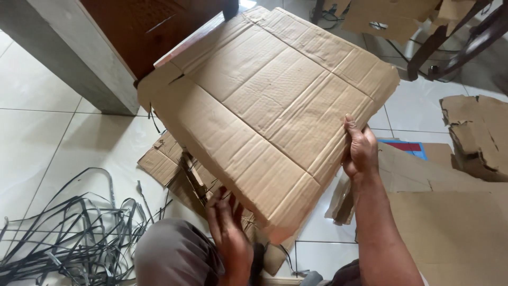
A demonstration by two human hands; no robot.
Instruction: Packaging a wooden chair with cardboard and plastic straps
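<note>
Both hands grasp one flattened cardboard sheet, raised off the floor.

My right hand (360,151) clamps the right edge of the cardboard sheet (264,111), thumb on the upper face, fingers behind. My left hand (228,228) grips the near lower edge, fingertips tucked under it. The sheet is creased, tilted, and spans the space between and beyond both hands. Directly below my left hand lies a pile of cardboard scraps (174,167) on the tiled floor (53,143). Left of that hand: a tangle of black straps (74,233). Right of my right hand: further cardboard pieces (455,233). Beyond the sheet: a wooden cabinet (143,26).
</note>
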